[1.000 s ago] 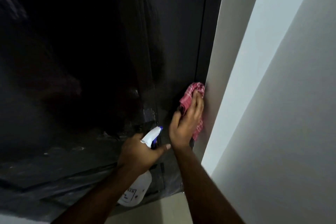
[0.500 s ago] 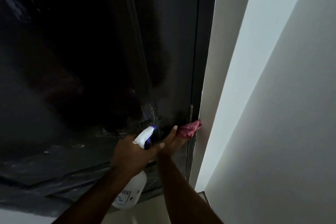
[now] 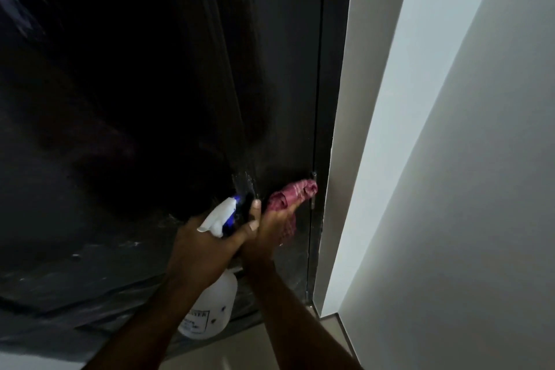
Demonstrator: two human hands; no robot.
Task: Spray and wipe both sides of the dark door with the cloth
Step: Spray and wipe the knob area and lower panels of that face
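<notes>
The dark door (image 3: pixel 279 75) fills the left and centre of the view, partly covered by a shiny plastic film. My right hand (image 3: pixel 267 237) presses a red checked cloth (image 3: pixel 295 194) against the lower door, close to its hinge edge. My left hand (image 3: pixel 204 246) grips the neck of a white spray bottle (image 3: pixel 210 306) with a white and blue nozzle (image 3: pixel 220 215), its thumb touching my right hand. The bottle's body hangs below my left wrist.
A white door jamb (image 3: pixel 345 159) and a white wall (image 3: pixel 465 189) rise to the right of the door. A small hinge (image 3: pixel 313 174) sits on the door edge just above the cloth. Pale floor (image 3: pixel 240 348) shows below the door.
My right hand and the cloth slid down the door from well above the bottle to level with the nozzle. The cloth went from flat under the fingers to bunched. My left hand stayed on the bottle.
</notes>
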